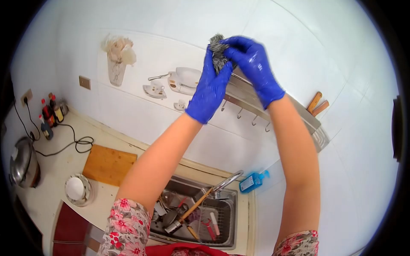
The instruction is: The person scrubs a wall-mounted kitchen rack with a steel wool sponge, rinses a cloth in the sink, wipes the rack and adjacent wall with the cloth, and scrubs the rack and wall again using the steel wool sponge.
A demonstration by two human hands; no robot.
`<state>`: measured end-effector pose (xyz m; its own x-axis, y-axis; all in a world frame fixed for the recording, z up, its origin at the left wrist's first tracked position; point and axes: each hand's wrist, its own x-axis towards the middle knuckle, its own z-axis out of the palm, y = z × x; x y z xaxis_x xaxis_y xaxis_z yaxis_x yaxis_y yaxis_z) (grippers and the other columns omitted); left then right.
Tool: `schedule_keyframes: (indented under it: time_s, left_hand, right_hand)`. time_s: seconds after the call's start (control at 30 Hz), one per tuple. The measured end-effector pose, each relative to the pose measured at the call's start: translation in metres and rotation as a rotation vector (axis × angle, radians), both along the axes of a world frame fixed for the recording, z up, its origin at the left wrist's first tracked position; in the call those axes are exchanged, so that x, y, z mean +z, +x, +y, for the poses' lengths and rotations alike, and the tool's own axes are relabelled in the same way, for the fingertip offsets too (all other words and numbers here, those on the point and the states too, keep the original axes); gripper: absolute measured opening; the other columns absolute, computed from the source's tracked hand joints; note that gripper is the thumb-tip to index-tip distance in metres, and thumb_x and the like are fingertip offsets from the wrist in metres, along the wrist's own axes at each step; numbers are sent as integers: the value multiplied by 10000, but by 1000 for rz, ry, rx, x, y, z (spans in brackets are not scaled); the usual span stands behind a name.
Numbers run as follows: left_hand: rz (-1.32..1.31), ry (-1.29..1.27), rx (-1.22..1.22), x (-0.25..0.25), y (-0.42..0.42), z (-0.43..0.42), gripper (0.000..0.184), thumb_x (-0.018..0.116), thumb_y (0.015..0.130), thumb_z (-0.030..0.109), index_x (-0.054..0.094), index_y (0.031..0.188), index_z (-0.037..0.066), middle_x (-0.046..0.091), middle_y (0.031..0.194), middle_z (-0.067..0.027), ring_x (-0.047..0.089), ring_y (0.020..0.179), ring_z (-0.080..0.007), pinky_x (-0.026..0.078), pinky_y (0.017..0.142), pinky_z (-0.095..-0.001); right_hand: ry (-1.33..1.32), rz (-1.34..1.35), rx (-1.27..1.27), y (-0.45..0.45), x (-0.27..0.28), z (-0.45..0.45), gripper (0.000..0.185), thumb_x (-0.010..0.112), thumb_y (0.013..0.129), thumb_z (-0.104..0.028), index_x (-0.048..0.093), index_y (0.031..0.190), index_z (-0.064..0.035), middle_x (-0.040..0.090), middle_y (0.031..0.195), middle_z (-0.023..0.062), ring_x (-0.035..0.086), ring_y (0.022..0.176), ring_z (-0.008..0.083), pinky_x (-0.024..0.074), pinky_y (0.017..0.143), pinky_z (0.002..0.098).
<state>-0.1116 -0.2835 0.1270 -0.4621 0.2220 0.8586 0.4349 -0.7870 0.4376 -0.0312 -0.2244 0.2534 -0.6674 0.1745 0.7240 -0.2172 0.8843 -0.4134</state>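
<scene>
Both my hands are raised high before the tiled wall, in wet blue rubber gloves. Between them is a grey steel wool scrubber. My left hand closes on it from below, thumb on one side and fingers on the other. My right hand pinches its right side with bent fingers. Just behind and below the hands runs a metal wall rack with hooks, partly hidden by my right hand and forearm.
Below is a steel sink holding utensils, under a faucet. Beside it stands a blue soap bottle. To the left are a cutting board, stacked bowls, a metal pot and sauce bottles. Knives sit in the rack's right end.
</scene>
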Motion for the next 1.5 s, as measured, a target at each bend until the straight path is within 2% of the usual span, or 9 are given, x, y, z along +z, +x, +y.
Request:
schedule_keyframes:
  time_s: [0.03,0.1,0.2,0.23,0.5,0.67,0.9,1.2,1.5]
  left_hand:
    - [-43,24,12,5,-5,-6,574,491,949,187,207,1409,-7,407,1343,-119,416,1230,-223,374,1009,-367]
    - [-440,20,-504,18,-15,-12,514,507,935,149,286,1385,32,472,1264,-120,508,1120,-201,471,899,-321]
    - [-407,-12,-95,-16,-69,18,403,558,863,56,471,1254,11,579,1087,-93,564,954,-146,493,805,-277]
    - [-392,-21,-3,-27,-85,21,386,577,845,54,504,1221,3,586,1070,-88,562,940,-135,490,788,-275]
    - [-435,-60,89,-50,-92,93,275,654,802,119,571,1044,19,601,944,-117,574,843,-187,476,770,-300]
    - [-211,-235,-8,-33,-75,118,404,642,810,227,552,1146,22,533,1086,-157,538,1018,-271,423,892,-361]
    - [-203,-249,-220,-50,-66,87,355,604,829,131,529,1154,11,536,1017,-138,539,966,-266,433,855,-344]
    - [-95,-118,16,-9,-78,102,313,581,762,-7,587,1072,39,558,964,-125,558,924,-290,450,821,-335]
    - [30,-30,-129,-15,-62,59,251,612,790,15,627,1041,29,582,938,-130,581,869,-260,465,775,-322]
  right_hand:
    - [-73,-23,-9,-12,-24,-18,221,581,829,-34,642,1033,22,657,932,91,597,822,125,490,758,265]
    - [-91,-74,63,-16,-28,-21,253,573,842,-46,622,1079,28,647,988,101,587,872,132,473,806,273]
    - [66,31,-90,-7,-25,-6,283,566,864,-87,601,1125,15,636,1048,114,595,927,162,457,840,283]
    - [231,-21,-360,2,-25,16,292,553,884,-143,601,1126,12,636,1057,122,601,932,181,455,846,297]
    - [-139,-338,-449,2,-54,39,414,469,943,-328,614,1038,48,659,904,98,584,748,150,455,678,270]
    - [-177,-442,-548,-1,-47,19,408,456,950,-335,619,1025,32,651,831,83,510,624,100,411,587,236]
    - [-151,-407,-490,-3,-47,25,379,427,958,-332,616,1034,-12,565,704,17,424,591,80,369,551,221]
    - [-294,-382,-541,-3,-46,24,339,427,955,-323,617,942,-42,558,689,12,386,581,61,321,528,204]
    - [-295,-307,-515,-5,-46,18,340,441,951,-326,612,930,-33,561,697,3,392,592,53,313,532,199]
